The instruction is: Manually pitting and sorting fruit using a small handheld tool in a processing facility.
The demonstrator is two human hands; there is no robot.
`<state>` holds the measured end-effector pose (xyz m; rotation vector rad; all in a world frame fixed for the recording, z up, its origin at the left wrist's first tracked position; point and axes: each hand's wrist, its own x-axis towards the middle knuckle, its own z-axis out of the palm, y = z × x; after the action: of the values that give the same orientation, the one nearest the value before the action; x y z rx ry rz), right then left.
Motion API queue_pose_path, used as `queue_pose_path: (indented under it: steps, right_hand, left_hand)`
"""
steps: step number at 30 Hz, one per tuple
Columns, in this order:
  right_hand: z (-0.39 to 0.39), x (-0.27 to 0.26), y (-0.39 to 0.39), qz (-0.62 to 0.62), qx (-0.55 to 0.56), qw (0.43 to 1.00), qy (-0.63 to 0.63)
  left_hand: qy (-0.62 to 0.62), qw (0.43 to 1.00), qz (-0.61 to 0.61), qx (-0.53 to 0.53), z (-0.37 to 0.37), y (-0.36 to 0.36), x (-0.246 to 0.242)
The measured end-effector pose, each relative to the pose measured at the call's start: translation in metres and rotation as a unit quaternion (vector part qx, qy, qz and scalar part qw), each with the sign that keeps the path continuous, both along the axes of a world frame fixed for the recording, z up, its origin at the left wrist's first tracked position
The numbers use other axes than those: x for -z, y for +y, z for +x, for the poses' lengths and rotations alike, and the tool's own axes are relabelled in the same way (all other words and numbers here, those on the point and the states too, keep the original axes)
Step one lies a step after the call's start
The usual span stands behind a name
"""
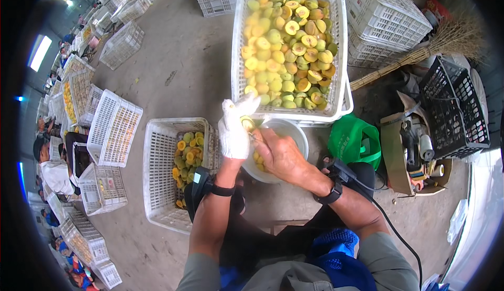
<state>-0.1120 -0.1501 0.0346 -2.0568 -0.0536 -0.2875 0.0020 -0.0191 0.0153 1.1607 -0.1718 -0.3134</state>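
Note:
My left hand (pixel 235 127), in a white knitted glove, holds a halved yellow-green fruit (pixel 247 123) by the near edge of a full white crate (pixel 289 114). Bare and closed, my right hand (pixel 281 151) meets the fruit from the right, gripping a small tool that is mostly hidden by the fingers. Under both hands stands a white bucket (pixel 301 139) with yellow pieces (pixel 260 162) inside. Many halved fruits (pixel 293 51) fill the crate in front. A second white crate (pixel 157 165), at the left, contains more cut fruit (pixel 189 155).
Stacked white crates (pixel 388 13) and a twig broom (pixel 409 57) are at the back right. A green bag (pixel 350 137), an open cardboard box (pixel 395 159) and a black crate (pixel 453 110) lie right. More crates (pixel 114 127) and seated people line the left.

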Motion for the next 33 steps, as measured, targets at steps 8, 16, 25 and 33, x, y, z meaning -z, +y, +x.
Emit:
queue_pose_path:
  steps: [8,16,25,33]
  right_hand:
    - [0.0,0.004,0.0,-0.005,-0.01,1.0,0.023]
    - [0.0,-0.013,0.013,0.306,-0.026,0.925,0.225]
    - [-0.007,-0.013,0.019,0.147,-0.055,0.982,0.102]
    - [-0.014,-0.028,0.018,0.368,-0.086,0.881,0.285]
  left_hand:
    - [0.066,0.998,-0.001,0.021,0.007,0.002,-0.006]
    - [0.014,0.999,0.009,-0.033,0.001,0.001,-0.02]
    - [0.054,0.997,-0.049,0.019,0.001,0.021,-0.034]
    - [0.021,0.991,0.116,0.058,-0.006,0.025,-0.054]
